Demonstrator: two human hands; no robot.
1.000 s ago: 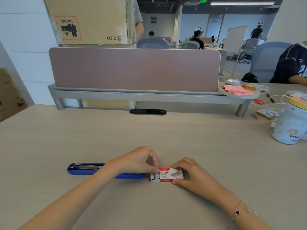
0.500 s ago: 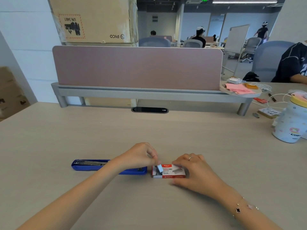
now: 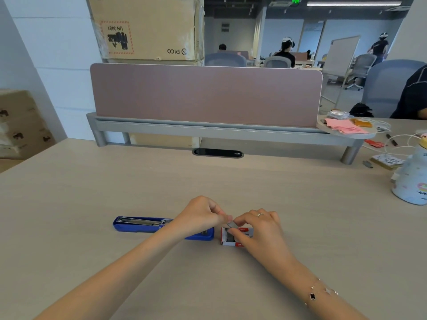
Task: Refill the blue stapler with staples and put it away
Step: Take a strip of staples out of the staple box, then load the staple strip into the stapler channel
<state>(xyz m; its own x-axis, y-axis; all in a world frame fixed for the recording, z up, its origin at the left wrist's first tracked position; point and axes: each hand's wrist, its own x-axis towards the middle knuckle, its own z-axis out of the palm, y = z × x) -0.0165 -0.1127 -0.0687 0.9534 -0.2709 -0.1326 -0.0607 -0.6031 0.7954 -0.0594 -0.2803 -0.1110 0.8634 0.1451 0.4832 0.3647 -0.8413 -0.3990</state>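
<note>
The blue stapler [image 3: 138, 225] lies flat on the desk, opened out with its metal staple channel facing up; my left forearm crosses over its right end. Just right of it sits a small red and white staple box [image 3: 240, 239], open at its left end. My left hand [image 3: 201, 218] pinches a short grey strip of staples [image 3: 230, 225] just above the box's open end. My right hand [image 3: 256, 229] rests on the box, and its fingertips also touch the strip.
A pink divider panel [image 3: 205, 95] on a grey rail stands across the back of the desk. A white patterned mug [image 3: 409, 183], cables and pink papers [image 3: 344, 127] sit at the far right. A black cable slot [image 3: 218, 153] is in the desk centre.
The box's end has been opened and a strip of staples drawn out of it. My left hand rose a little with the strip, and my right fingers moved onto it.
</note>
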